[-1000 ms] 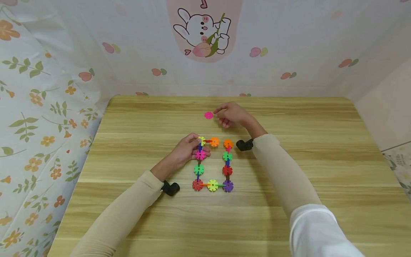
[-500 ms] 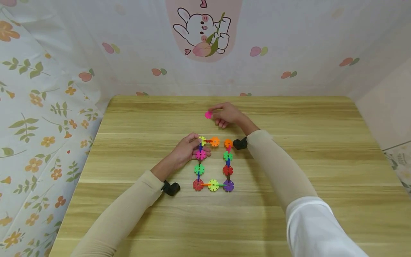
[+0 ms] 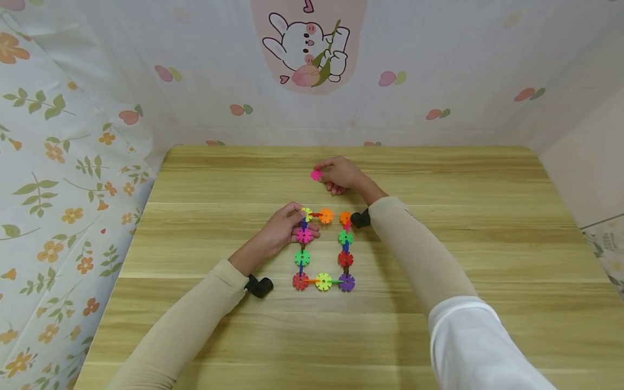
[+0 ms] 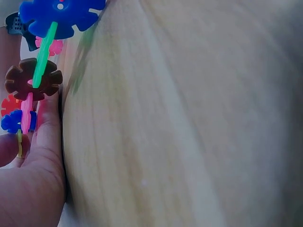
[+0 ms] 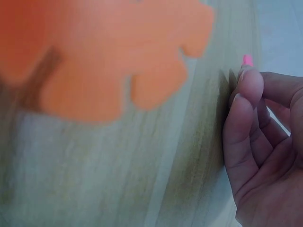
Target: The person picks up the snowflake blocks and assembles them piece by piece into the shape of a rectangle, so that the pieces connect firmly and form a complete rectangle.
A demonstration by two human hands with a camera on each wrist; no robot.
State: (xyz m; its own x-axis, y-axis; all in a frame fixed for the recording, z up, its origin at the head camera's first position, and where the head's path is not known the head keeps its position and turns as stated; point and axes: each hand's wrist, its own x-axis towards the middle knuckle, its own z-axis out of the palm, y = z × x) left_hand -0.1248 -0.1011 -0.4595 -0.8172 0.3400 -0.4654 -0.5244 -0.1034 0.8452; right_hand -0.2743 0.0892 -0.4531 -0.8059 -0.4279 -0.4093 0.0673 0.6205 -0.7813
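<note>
Notched plastic building discs are slotted together into a nearly rectangular chain on the table, with a gap at the far side between two orange discs, the left one (image 3: 326,215) and the right one (image 3: 345,218). At the far left corner my left hand (image 3: 281,230) pinches the yellow disc (image 3: 307,213) between thumb and fingers, other fingers under the pink disc (image 3: 304,235). Farther back, my right hand (image 3: 343,174) pinches a loose pink disc (image 3: 316,175) at its edge. In the right wrist view just a sliver of the loose pink disc (image 5: 247,60) shows past the fingertips.
The wooden table (image 3: 219,336) reaches a patterned cloth wall (image 3: 312,119) behind it. A black wrist camera (image 3: 361,218) on the right arm hangs right by the chain's right orange disc. Another wrist camera (image 3: 260,286) sits on the left arm.
My right hand has moved left to the loose pink disc and taken hold of its edge. The left hand and the chain stay almost where they were.
</note>
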